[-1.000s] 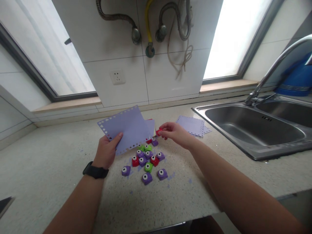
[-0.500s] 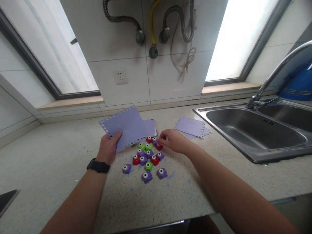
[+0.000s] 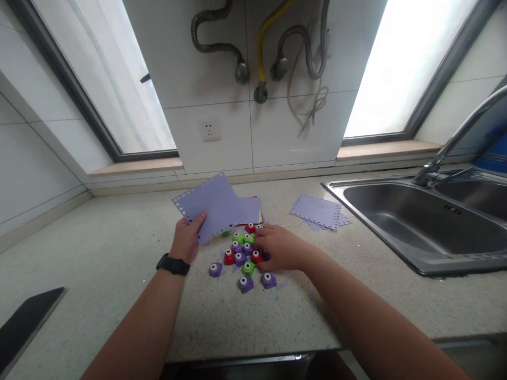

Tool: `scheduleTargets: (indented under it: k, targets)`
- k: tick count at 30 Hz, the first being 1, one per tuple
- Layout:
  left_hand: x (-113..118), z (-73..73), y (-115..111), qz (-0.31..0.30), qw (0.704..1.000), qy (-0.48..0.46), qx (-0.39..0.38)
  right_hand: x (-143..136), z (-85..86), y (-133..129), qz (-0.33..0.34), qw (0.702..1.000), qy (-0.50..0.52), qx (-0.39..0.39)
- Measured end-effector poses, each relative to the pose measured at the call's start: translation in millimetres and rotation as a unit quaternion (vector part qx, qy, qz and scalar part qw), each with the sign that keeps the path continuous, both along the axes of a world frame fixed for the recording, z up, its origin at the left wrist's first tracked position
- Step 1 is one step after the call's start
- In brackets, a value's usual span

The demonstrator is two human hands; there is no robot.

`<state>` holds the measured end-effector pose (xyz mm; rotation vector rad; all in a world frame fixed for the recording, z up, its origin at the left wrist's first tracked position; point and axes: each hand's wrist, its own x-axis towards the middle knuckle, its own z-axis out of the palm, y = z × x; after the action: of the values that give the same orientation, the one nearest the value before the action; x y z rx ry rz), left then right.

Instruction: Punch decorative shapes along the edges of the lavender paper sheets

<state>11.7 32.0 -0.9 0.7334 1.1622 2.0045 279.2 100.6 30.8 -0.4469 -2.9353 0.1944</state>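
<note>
My left hand [image 3: 187, 238], a dark watch on its wrist, pinches a sheet of lilac paper [image 3: 216, 206] above the counter. Small cut-out shapes line that sheet's edges. My right hand [image 3: 282, 248] is curled down over the right side of a cluster of small craft punches, its fingers bent; what lies under them is mostly hidden. Close to its fingertips is a red craft punch [image 3: 256, 257]. Around it stand a green craft punch [image 3: 249, 268], a purple craft punch [image 3: 269, 279] and several more. Behind the punches lies a stack of coloured paper [image 3: 250, 209].
Punched lilac sheets [image 3: 317, 211] lie at the right, beside a steel sink [image 3: 396, 221] with a faucet [image 3: 430, 171]. Tiny paper bits are scattered on the counter [image 3: 130, 253]. A dark flat object [image 3: 29, 327] is at the left front. Pipes and an outlet [image 3: 209, 130] are on the wall.
My right hand has moved from the back of the cluster towards me and now covers punches on its right side. My left hand still holds the lilac sheet. The view has shifted slightly.
</note>
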Motion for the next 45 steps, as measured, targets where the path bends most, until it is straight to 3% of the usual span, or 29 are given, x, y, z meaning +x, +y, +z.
scheduleTargets:
  k: [4, 7, 9, 11, 14, 18, 24, 27, 30, 33, 37, 42, 45]
  targets:
    - [6.2, -1.1, -1.1, -0.006, 1.0, -0.009, 0.0, 3.1, 4.8, 0.9, -0.005, 0.998, 0.044, -0.052]
    - [12.2, -0.7, -3.6, -0.014, 1.0, -0.014, 0.001, 6.9, 8.0, 5.3, -0.049, 0.978, 0.107, -0.173]
    - [15.9, 0.9, -6.5, -0.028, 0.999, -0.022, -0.002, 7.5, 8.9, 8.6, -0.08, 0.935, 0.194, -0.287]
    - [19.1, 3.6, -10.4, -0.044, 0.999, -0.029, -0.008, 6.1, 9.2, 11.8, -0.097, 0.866, 0.295, -0.391]
    - [23.5, 8.5, -16.3, -0.063, 0.997, -0.035, -0.013, 2.6, 8.1, 16.1, -0.092, 0.772, 0.417, -0.471]
    - [30.0, 13.9, -21.6, -0.078, 0.996, -0.031, -0.02, 1.3, 5.8, 20.5, -0.086, 0.667, 0.519, -0.528]
    - [45.2, 15.5, -26.0, -0.163, 0.985, -0.004, -0.061, 6.8, 9.2, 24.9, -0.094, 0.545, 0.586, -0.592]
    - [52.2, 12.7, -26.6, -0.175, 0.981, -0.014, -0.085, 9.2, 11.3, 28.4, -0.089, 0.489, 0.604, -0.623]
    - [55.7, 9.7, -26.6, -0.18, 0.978, -0.01, -0.107, 10.9, 12.6, 30.8, -0.091, 0.451, 0.618, -0.637]
    - [56.5, 10.2, -27.4, -0.202, 0.972, 0.003, -0.122, 11.3, 14.5, 29.3, -0.087, 0.45, 0.624, -0.632]
    - [53.9, 15.7, -30.1, -0.224, 0.966, 0.03, -0.129, 9.2, 17.7, 23.1, -0.075, 0.485, 0.618, -0.614]
    - [46.8, 26.3, -33.4, -0.172, 0.973, 0.089, -0.122, 6.7, 17.7, 14.5, -0.071, 0.559, 0.602, -0.566]
    - [43.0, 31.8, -35.3, -0.141, 0.975, 0.126, -0.12, 7.5, 18.1, 7.3, -0.055, 0.619, 0.608, -0.494]
